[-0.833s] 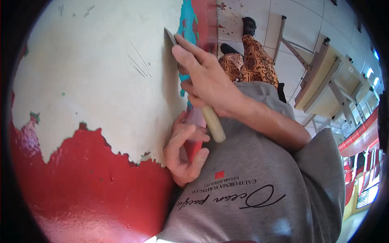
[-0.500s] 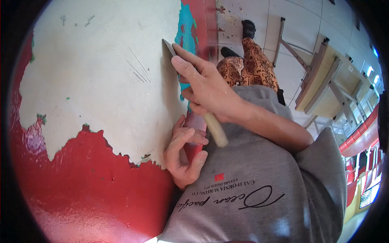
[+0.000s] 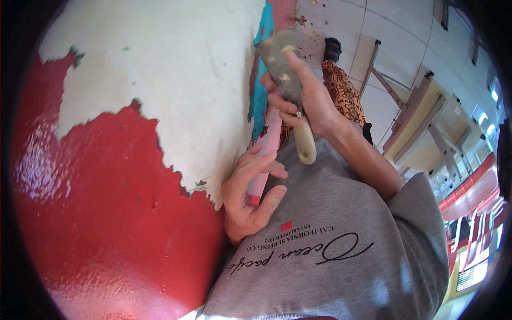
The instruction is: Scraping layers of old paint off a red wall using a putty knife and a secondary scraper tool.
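My right hand [image 3: 320, 104] grips a putty knife [image 3: 305, 138] by the base of its pale handle. The thumb lies along the broad, worn blade, which carries a few cream-coloured lumps and sits over the turquoise strip of paint [image 3: 260, 90]. Lower down, my left hand [image 3: 248, 197] has its fingers apart and the thumb held away. It lies by the pinkish edge [image 3: 258, 184] of a large painted panel; whether it presses on that edge I cannot tell. Smooth off-white filler [image 3: 176, 69] covers much of the panel, with a ragged border against glossy red paint [image 3: 117, 213].
Pale floor tiles [image 3: 341, 21] with scattered paint flakes lie beyond the panel. On the right stands a wooden bench or table with metal legs [image 3: 421, 117], and past it something red and white [image 3: 469, 192]. My grey shirt [image 3: 330, 213] is close to the panel's edge.
The putty knife has come off the filler, and its blade has turned flat into view. My left hand stays by the panel's edge. The view has shifted along the panel.
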Available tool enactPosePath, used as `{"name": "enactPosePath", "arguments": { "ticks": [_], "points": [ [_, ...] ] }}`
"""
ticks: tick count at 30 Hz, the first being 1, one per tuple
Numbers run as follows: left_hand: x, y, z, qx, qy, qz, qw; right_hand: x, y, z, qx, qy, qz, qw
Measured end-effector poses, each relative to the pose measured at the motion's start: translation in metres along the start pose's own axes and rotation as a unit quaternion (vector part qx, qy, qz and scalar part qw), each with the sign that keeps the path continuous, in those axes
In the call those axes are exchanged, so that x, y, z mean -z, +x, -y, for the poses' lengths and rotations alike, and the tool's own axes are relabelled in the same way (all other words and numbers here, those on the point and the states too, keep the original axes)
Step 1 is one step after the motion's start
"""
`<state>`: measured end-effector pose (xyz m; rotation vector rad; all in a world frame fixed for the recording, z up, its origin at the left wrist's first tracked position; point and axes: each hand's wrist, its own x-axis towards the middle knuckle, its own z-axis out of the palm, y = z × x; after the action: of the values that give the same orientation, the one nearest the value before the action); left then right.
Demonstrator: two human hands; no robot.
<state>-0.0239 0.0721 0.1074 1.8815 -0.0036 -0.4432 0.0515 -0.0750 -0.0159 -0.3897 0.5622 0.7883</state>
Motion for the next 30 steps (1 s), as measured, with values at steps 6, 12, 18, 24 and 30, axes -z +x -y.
{"name": "enactPosePath", "arguments": {
  "ticks": [6,12,18,24,30],
  "points": [
    [0.000,0.000,-0.002,0.028,-0.039,0.016,0.999,0.015,-0.007,0.010,0.063,-0.095,-0.002,0.994],
    [0.005,-0.002,-0.005,0.062,-0.019,-0.013,0.998,0.023,-0.033,0.045,0.096,-0.152,0.110,0.978],
    [-0.011,0.009,0.070,0.147,0.013,0.022,0.989,0.012,-0.070,0.084,0.197,-0.229,0.054,0.952],
    [-0.124,0.004,0.344,0.390,0.003,-0.040,0.920,-0.004,-0.084,0.112,0.374,-0.470,-0.064,0.797],
    [-0.187,0.098,0.376,0.378,0.110,-0.059,0.917,-0.015,-0.096,0.154,0.375,-0.536,-0.137,0.744]
  ]
}}
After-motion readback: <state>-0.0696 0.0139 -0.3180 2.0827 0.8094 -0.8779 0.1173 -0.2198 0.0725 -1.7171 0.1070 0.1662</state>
